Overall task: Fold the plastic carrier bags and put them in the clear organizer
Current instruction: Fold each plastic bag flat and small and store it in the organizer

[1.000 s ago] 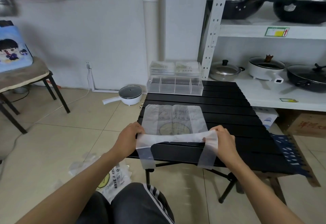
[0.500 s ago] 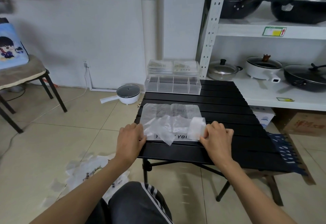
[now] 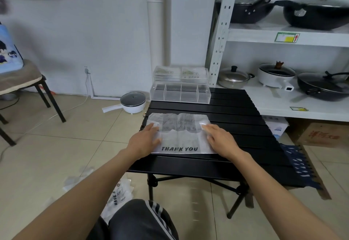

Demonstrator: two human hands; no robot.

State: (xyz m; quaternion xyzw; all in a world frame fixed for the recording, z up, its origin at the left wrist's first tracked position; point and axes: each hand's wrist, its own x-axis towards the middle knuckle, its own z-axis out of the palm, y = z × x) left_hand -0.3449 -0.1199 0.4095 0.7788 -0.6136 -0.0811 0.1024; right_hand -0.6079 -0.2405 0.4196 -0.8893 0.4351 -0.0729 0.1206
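Black table (image 3: 236, 126) bears organizer (image 3: 180, 93); pots (image 3: 234, 78) beside.

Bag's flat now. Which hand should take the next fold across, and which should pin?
Probably right. The right hand and left hand both press the bag flat, nearly symmetric. The bag sits at the table's left edge, so folding leftward keeps it supported.

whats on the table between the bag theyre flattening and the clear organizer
Nothing: in the head view, only bare black slats of the table separate the bag from the clear organizer.
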